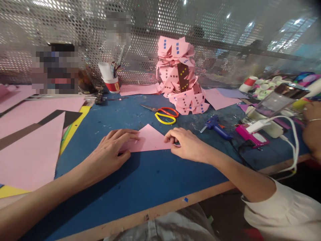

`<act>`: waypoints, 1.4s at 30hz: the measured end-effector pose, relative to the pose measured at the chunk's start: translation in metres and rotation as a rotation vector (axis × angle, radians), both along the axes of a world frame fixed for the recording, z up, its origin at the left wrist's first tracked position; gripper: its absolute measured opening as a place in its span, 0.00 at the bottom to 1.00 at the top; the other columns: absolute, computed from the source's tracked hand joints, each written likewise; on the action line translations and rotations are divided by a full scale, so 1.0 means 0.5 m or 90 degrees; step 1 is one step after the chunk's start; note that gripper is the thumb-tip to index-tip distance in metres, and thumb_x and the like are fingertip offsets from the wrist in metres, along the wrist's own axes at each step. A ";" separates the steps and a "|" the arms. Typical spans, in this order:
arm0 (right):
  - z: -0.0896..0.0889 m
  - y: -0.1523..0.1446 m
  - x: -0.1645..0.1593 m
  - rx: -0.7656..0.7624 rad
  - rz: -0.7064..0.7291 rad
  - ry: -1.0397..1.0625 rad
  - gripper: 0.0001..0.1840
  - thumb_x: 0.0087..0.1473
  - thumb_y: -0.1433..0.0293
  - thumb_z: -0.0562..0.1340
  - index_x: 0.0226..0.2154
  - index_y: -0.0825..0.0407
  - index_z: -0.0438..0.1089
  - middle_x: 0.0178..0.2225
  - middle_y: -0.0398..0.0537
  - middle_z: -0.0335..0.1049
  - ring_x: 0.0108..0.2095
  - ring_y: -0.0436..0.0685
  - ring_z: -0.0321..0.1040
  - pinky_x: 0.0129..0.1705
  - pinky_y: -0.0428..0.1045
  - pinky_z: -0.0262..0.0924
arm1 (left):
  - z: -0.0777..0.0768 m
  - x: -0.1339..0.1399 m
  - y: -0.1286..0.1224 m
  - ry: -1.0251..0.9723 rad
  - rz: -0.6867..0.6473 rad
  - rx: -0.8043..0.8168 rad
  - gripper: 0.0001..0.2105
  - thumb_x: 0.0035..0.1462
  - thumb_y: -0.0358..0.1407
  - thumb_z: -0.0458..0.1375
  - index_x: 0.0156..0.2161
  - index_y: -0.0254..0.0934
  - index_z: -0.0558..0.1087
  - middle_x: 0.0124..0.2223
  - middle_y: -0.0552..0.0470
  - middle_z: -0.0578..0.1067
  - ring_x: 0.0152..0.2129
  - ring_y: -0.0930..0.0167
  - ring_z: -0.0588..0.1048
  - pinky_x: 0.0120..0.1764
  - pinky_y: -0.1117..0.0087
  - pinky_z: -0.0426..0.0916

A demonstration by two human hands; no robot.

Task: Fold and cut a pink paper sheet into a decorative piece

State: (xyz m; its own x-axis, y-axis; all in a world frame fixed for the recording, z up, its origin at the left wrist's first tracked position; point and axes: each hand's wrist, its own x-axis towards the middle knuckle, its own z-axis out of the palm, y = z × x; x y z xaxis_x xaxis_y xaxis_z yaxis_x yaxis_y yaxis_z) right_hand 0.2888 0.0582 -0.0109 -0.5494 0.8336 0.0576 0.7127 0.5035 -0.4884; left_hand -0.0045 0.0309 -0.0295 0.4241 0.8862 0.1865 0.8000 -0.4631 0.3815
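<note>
The blue surface [152,174] is flecked with scraps and edged in wood at the near side; a perforated metal screen [142,50] backs it. Folded pink paper [150,140] lies between the hands — left hand [107,147] spread over its left end, right hand [187,144] pinched at its right corner. Just beyond lie scissors [156,110]; a tiered pink model [177,75] stands behind them.

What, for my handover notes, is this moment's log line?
left hand: on pink paper | right hand: at its right corner | scissors: lying beyond
</note>
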 end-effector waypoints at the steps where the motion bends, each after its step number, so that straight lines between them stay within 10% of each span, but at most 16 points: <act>1: -0.001 0.000 0.003 0.000 0.000 -0.001 0.14 0.51 0.77 0.61 0.41 0.48 0.71 0.38 0.44 0.72 0.42 0.55 0.66 0.47 0.52 0.56 | 0.001 0.000 0.000 -0.001 0.000 0.001 0.21 0.55 0.32 0.50 0.54 0.45 0.70 0.61 0.51 0.70 0.58 0.58 0.65 0.60 0.48 0.60; 42: 0.003 0.002 0.034 -0.033 -0.003 0.002 0.17 0.49 0.81 0.58 0.41 0.49 0.72 0.39 0.46 0.71 0.40 0.54 0.65 0.43 0.49 0.59 | -0.006 -0.041 -0.004 -0.013 0.069 -0.013 0.24 0.53 0.36 0.51 0.57 0.47 0.68 0.61 0.52 0.71 0.58 0.55 0.65 0.59 0.48 0.60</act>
